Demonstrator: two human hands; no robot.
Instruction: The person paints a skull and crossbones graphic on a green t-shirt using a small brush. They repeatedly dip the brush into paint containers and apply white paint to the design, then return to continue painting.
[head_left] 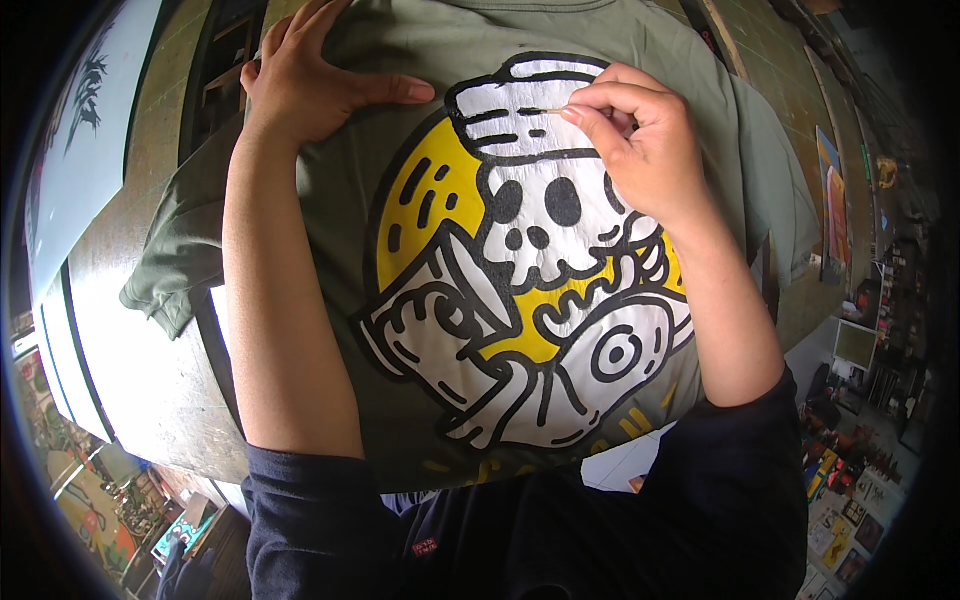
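An olive-green T-shirt (340,200) lies spread out with a large printed design (545,235) of a white skull in a cap on a yellow disc, outlined in black. My left hand (310,85) rests on the shirt at the upper left, fingers spread and thumb stretched toward the cap. Between thumb and fingertips, my right hand (635,130) pinches a short thin stick (556,111). The stick's tip points left, at the black dashes on the white cap. Whether it touches the cloth I cannot tell. My right hand covers the cap's right end and part of the skull.
The shirt lies on a wooden worktable (110,235) with bright glare at its left. A pale sheet (90,120) with a dark print lies at the far left. Shelves and small goods (865,400) stand beyond the right edge. Clutter (110,510) sits below on the left.
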